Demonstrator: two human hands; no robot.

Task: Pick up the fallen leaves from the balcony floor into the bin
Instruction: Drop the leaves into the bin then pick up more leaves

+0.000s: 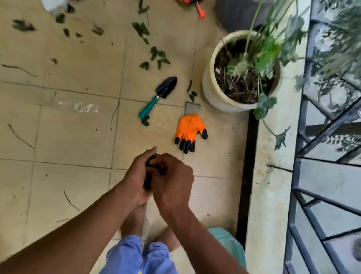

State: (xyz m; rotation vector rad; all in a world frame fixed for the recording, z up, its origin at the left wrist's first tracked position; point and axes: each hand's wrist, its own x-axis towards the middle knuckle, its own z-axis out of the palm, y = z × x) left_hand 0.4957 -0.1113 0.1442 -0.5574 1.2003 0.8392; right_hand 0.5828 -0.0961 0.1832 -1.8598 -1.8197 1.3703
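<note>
Beige floor tiles [72,137] fill the frame. At lower centre the left hand [136,178] and right hand [172,184] press together, both curled around a dark clump [152,164] between them. More leaves [158,56] lie scattered toward the top, well apart from the hands.

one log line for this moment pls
hands: left hand and right hand together, gripping dark leaves | floor: leaves left near trowel, glove | bin: not identifiable

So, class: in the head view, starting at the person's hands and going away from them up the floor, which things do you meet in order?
Clasped hands → orange glove → trowel → cream plant pot → trail of fallen leaves.
</note>
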